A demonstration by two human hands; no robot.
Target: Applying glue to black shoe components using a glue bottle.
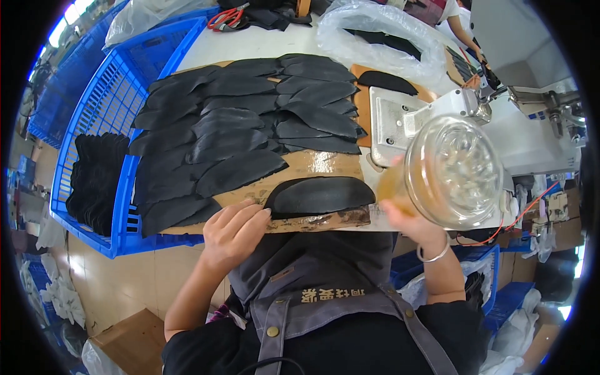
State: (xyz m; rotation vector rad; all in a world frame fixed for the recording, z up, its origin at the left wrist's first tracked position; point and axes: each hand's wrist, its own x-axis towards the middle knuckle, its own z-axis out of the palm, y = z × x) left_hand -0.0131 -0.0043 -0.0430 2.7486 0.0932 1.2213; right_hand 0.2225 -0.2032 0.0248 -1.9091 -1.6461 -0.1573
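My left hand rests at the front edge of a brown cardboard sheet, its closed fingers at the left tip of a black half-moon piece. This piece lies flat along the near edge, a darker layer showing along its upper left rim. My right hand is wrapped round a clear jar with amber contents, just right of the piece. The jar is tilted, its round ribbed end toward me, and partly hides the fingers. Overlapping rows of similar black pieces cover the cardboard's far and left parts.
A blue crate stands at the left with stacked black pieces in it. At the right are a sewing-type machine and its metal plate. A clear plastic bag lies farther back. Another person's arm shows at top right.
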